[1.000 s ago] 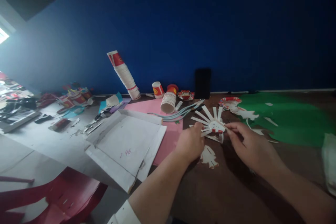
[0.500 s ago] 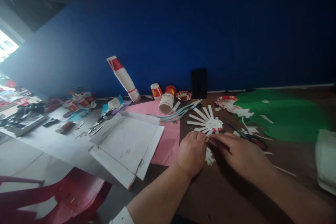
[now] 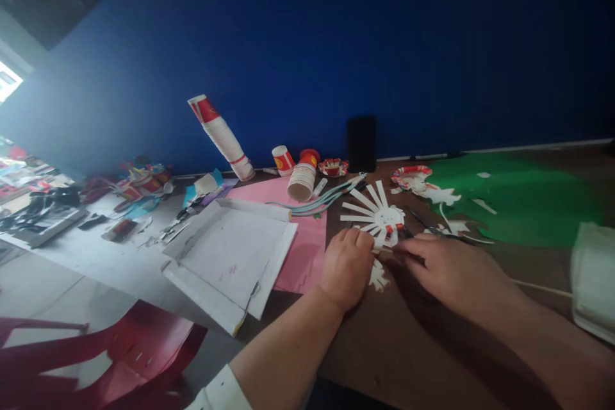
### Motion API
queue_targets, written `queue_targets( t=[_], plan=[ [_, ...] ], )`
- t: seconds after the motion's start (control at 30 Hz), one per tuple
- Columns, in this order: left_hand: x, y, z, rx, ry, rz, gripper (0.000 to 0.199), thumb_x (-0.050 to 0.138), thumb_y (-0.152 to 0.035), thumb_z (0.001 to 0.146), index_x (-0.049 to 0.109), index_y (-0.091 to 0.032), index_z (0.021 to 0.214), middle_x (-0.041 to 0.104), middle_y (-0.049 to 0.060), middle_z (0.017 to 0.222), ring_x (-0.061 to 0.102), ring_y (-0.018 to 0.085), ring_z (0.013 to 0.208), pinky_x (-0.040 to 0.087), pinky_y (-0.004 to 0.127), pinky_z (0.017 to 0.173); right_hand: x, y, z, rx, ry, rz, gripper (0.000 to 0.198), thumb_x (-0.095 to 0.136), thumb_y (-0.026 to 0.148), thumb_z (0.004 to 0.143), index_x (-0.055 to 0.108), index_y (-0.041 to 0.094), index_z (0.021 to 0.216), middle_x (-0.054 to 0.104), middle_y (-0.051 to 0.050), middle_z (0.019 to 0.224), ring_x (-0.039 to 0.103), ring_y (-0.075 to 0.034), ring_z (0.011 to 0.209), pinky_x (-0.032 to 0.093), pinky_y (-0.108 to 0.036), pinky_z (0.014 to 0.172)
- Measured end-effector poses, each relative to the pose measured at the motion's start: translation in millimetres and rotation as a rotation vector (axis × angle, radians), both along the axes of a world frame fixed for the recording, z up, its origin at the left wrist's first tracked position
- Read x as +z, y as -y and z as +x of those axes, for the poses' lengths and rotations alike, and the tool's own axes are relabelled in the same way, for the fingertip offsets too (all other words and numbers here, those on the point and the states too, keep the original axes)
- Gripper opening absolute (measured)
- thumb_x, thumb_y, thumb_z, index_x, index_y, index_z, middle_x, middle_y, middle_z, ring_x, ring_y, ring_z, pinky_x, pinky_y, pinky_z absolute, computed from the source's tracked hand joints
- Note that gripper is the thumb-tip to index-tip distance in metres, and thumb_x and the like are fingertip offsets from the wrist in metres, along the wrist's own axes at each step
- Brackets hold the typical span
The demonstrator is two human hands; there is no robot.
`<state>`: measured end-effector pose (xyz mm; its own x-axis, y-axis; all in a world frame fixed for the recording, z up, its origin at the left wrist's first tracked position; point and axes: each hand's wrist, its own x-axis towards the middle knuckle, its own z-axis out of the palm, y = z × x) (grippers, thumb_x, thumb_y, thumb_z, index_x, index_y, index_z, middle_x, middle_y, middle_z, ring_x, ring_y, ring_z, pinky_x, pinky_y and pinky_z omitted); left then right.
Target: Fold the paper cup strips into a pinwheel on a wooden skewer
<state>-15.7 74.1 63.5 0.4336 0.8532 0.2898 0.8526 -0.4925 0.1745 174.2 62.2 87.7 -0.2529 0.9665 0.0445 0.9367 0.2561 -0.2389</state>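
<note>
A narrow pale paper strip (image 3: pixel 382 249) spans the small gap between my hands. My left hand (image 3: pixel 348 267) is closed, its fingers curled around one end. At the other end, the thumb and fingers of my right hand (image 3: pixel 449 262) are pinched together; the exact grip is partly hidden. Just beyond lies a cut paper cup (image 3: pixel 388 218), its side slit into white strips fanned out like rays. A jagged white paper scrap (image 3: pixel 379 277) rests below the hands. Scissors (image 3: pixel 429 223) lie behind my right hand, which covers their handles.
A white box lid (image 3: pixel 230 256) and pink paper (image 3: pixel 305 250) lie left. Stacked paper cups (image 3: pixel 225 141), grey-blue cables (image 3: pixel 317 206) and a black phone-like slab (image 3: pixel 362 144) are along the blue wall. Green paper (image 3: pixel 533 205) and scraps lie right; a red chair (image 3: pixel 144 346) stands lower left.
My hands have moved slightly apart, showing more of the strip between them. My right hand now covers the scissor handles. The whole view has shifted slightly.
</note>
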Motion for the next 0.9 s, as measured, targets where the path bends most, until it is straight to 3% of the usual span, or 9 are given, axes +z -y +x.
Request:
queue_targets(
  t=[0.2, 0.37, 0.57, 0.73, 0.9],
  plan=[
    [-0.3, -3, -2, -0.058, -0.029, 0.044, 0.012, 0.049, -0.021, 0.099, 0.06, -0.019, 0.094, 0.063, 0.006, 0.098, 0.056, 0.023, 0.092, 0.047, 0.036, 0.082, -7, -5, 0, 0.125, -0.107, 0.027, 0.027, 0.047, 0.021, 0.093, 0.068, 0.022, 0.075, 0.072, -0.005, 0.085, 0.068, -0.019, 0.076, 0.044, -0.031, 0.068],
    [-3.0, -5, -3, -0.056, -0.046, 0.076, 0.015, 0.049, -0.02, 0.099, 0.06, -0.019, 0.09, 0.064, 0.007, 0.096, 0.056, 0.023, 0.09, 0.046, 0.038, 0.079, -15, -5, -5, 0.212, -0.235, 0.135, 0.022, 0.048, 0.021, 0.094, 0.07, 0.024, 0.092, 0.074, -0.005, 0.092, 0.068, -0.019, 0.081, 0.045, -0.029, 0.07],
    [-2.3, -5, -3, -0.061, -0.06, 0.08, 0.013, 0.051, -0.019, 0.097, 0.059, -0.019, 0.088, 0.063, 0.007, 0.096, 0.055, 0.024, 0.088, 0.046, 0.038, 0.078, -19, -1, -16, 0.126, -0.107, 0.218, 0.021, 0.053, 0.037, 0.096, 0.063, 0.022, 0.084, 0.072, -0.005, 0.088, 0.067, -0.019, 0.071, 0.037, -0.03, 0.059],
    [-3.0, -4, -3, -0.063, -0.045, 0.086, 0.014, 0.049, -0.02, 0.099, 0.059, -0.019, 0.089, 0.063, 0.007, 0.095, 0.055, 0.024, 0.088, 0.046, 0.038, 0.079, -20, -2, -16, 0.122, -0.119, 0.246, 0.031, 0.046, 0.038, 0.099, 0.057, 0.023, 0.075, 0.069, -0.003, 0.081, 0.064, -0.017, 0.066, 0.033, -0.03, 0.058],
    [-3.2, -4, -1, -0.069, -0.048, 0.079, 0.01, 0.053, -0.02, 0.097, 0.06, -0.018, 0.089, 0.063, 0.007, 0.096, 0.056, 0.024, 0.089, 0.046, 0.038, 0.079, -17, -4, -18, 0.041, -0.182, 0.142, 0.032, 0.047, 0.044, 0.096, 0.058, 0.023, 0.074, 0.071, -0.004, 0.084, 0.065, -0.019, 0.072, 0.034, -0.03, 0.06]
  ],
)
